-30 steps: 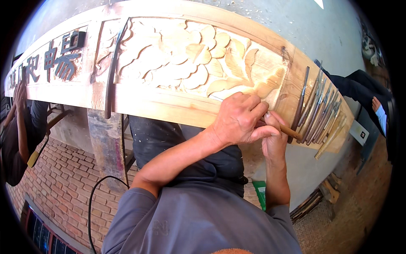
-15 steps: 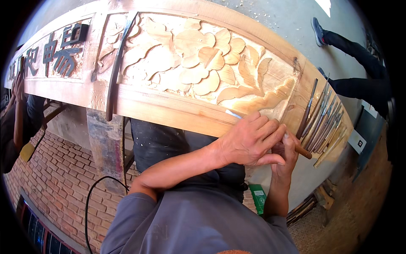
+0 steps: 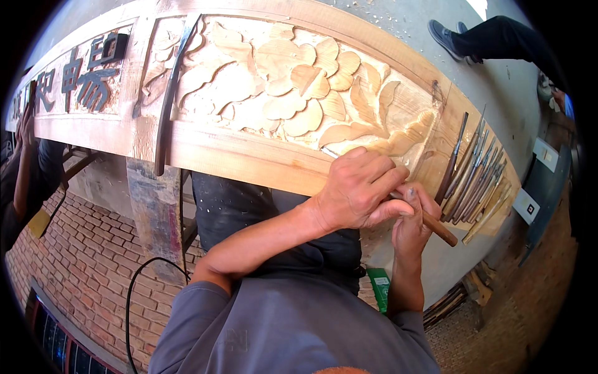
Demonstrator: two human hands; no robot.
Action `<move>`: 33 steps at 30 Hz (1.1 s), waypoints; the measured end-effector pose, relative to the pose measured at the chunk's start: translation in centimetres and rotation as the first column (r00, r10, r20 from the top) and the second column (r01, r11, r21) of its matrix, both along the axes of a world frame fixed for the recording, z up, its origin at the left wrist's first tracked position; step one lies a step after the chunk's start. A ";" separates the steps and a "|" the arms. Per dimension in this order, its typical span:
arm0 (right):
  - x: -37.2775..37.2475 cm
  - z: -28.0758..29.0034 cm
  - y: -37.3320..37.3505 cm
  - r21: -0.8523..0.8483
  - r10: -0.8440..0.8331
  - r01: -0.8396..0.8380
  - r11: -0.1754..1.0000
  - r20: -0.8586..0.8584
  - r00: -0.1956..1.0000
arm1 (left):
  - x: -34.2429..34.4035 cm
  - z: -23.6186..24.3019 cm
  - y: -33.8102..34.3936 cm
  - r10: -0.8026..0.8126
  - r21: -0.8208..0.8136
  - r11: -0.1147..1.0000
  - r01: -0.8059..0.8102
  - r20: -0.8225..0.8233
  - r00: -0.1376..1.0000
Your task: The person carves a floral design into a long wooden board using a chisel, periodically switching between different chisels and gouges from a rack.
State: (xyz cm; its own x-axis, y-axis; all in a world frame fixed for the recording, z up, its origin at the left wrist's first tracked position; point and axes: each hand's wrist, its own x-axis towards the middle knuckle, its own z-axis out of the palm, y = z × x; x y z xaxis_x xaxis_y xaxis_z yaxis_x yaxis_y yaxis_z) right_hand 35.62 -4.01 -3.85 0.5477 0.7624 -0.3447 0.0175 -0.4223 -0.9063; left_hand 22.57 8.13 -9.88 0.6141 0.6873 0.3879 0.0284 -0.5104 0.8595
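Note:
A carving chisel with a round brown wooden handle (image 3: 441, 229) lies slantwise across the lower edge of a carved wooden panel (image 3: 249, 161). My left hand (image 3: 362, 190) is closed round its front part, so most of the blade is hidden. Only the bright tip shows beyond my fingers, against the border below a carved leaf (image 3: 347, 133). Farther back, my right hand (image 3: 412, 217) grips the handle, whose end sticks out toward the right. Flowers (image 3: 288, 75) and leaves stand out in relief on the panel.
Several carving tools (image 3: 472, 177) lie side by side on the panel's right end. A long dark-handled tool (image 3: 166, 118) rests across its left part, near raised dark characters (image 3: 93, 75). Another person's hand (image 3: 26, 128) touches the far left; someone's legs (image 3: 492, 38) are beyond the panel.
Both my hands and the chisel have shifted slightly left, and the tip has slid left and up along the panel's border. The person beyond the panel has moved their legs.

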 end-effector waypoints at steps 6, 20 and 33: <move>-1.8 2.2 1.6 0.059 -0.250 0.279 0.958 -0.301 0.920 | -1.4 0.9 0.5 -0.049 0.210 0.978 0.011 0.174 0.984; 1.5 1.4 -5.8 0.212 -0.166 0.236 0.948 -0.303 0.939 | -7.6 1.4 -3.7 0.027 0.429 0.903 0.002 -0.061 0.998; -0.9 2.2 -7.4 0.212 0.070 -0.018 0.977 -0.240 0.968 | -10.8 3.0 -5.0 0.192 0.551 0.832 -0.059 -0.186 0.964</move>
State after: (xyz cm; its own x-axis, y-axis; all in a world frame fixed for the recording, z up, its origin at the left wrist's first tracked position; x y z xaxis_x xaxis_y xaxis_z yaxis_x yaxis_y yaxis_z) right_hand 34.77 -11.39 -1.63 0.4305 0.8526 -0.2962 -0.2013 -0.2292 -0.9523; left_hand 11.72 3.09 -6.89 0.6522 0.4882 0.5799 0.2817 -0.8663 0.4125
